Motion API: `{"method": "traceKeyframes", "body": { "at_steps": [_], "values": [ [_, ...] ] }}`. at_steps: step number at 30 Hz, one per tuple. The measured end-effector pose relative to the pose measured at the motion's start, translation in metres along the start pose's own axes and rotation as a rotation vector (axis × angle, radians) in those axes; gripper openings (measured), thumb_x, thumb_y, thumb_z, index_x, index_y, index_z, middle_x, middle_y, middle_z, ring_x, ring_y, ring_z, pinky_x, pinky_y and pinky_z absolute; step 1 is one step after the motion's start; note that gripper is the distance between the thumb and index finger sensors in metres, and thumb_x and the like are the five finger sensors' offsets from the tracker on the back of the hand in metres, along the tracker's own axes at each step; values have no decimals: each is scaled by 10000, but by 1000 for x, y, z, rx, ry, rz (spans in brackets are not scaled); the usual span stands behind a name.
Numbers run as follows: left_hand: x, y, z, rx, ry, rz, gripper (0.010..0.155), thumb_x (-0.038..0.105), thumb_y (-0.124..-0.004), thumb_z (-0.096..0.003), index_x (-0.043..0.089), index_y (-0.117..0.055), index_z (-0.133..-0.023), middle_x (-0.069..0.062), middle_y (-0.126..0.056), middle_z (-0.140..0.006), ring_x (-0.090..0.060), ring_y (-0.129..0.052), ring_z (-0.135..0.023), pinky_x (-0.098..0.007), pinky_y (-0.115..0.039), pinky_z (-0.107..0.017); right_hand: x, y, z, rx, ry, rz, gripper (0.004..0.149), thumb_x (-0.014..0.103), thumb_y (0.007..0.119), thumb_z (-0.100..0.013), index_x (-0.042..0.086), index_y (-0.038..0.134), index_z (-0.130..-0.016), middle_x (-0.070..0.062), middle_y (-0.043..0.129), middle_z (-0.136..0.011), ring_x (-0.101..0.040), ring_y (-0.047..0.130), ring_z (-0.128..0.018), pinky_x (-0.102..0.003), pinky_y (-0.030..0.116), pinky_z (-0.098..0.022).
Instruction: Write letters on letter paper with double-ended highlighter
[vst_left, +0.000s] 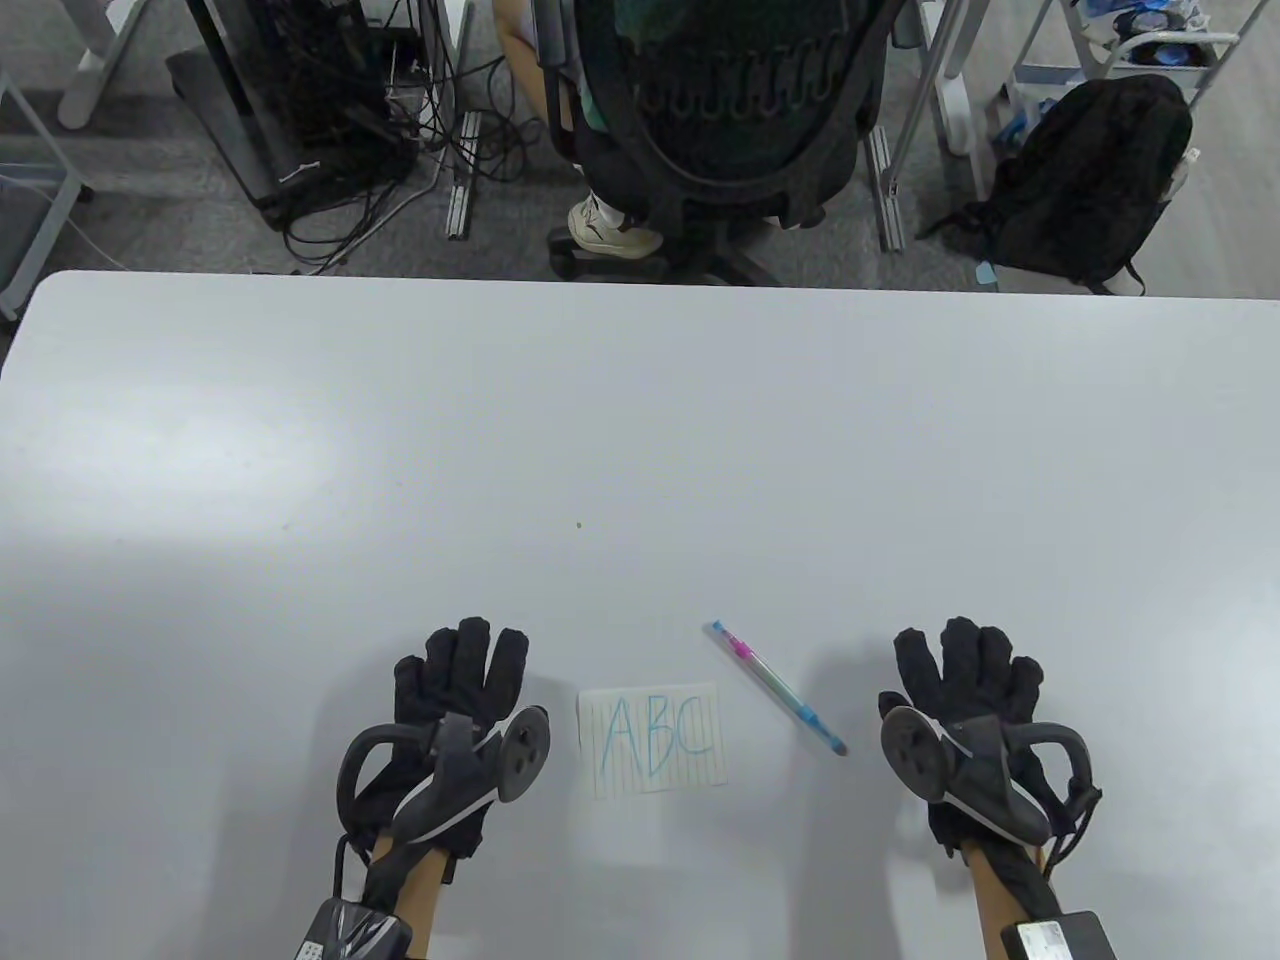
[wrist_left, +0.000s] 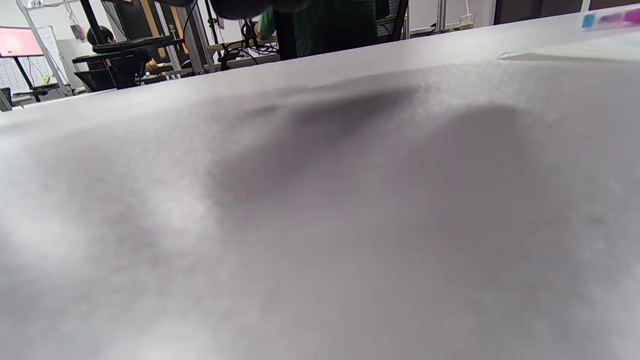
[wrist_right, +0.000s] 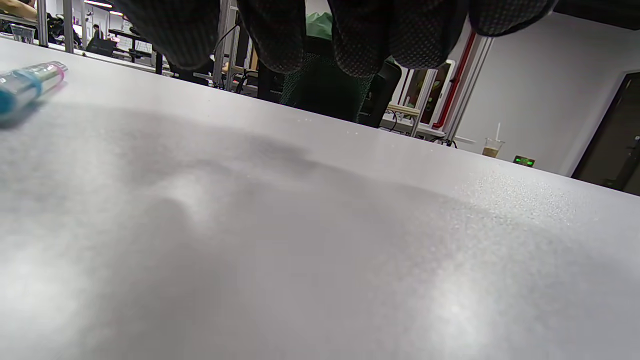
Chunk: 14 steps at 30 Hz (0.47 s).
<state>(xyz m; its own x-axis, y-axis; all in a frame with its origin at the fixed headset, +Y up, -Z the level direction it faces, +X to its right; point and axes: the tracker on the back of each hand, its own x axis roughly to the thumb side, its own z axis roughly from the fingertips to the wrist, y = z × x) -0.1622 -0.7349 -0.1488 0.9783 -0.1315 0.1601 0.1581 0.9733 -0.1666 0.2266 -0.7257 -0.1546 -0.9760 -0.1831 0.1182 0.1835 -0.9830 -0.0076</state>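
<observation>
A small lined letter paper (vst_left: 654, 740) lies near the table's front edge with "ABC" written on it in blue. The double-ended highlighter (vst_left: 775, 686), blue with a pink band, lies slanted on the table just right of the paper; its end also shows in the right wrist view as the highlighter (wrist_right: 27, 82) and in the left wrist view as the highlighter (wrist_left: 612, 19). My left hand (vst_left: 462, 680) rests flat on the table left of the paper, fingers straight, holding nothing. My right hand (vst_left: 965, 675) rests flat right of the highlighter, fingers (wrist_right: 365, 35) straight and holding nothing.
The grey table (vst_left: 640, 450) stretches away beyond the hands. Past its far edge stand an office chair (vst_left: 720, 110) with a seated person, a black backpack (vst_left: 1095, 180) at the right and cables (vst_left: 340, 130) at the left.
</observation>
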Motion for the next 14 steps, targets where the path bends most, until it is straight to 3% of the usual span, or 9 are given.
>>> {"method": "traceKeyframes", "body": {
  "at_steps": [14],
  "values": [
    [3,-2,1,-4,2,-36,756,573,-499,-575,220,-281,-1207,-185,-279,-1267,-456,-399,-1168,-670,-443,-823,4,0,2,-5,-3,37,656,465,617,-562,135,534,-1123,-385,534,-1110,-650,530,-968,-774,479,-647]
  ]
}}
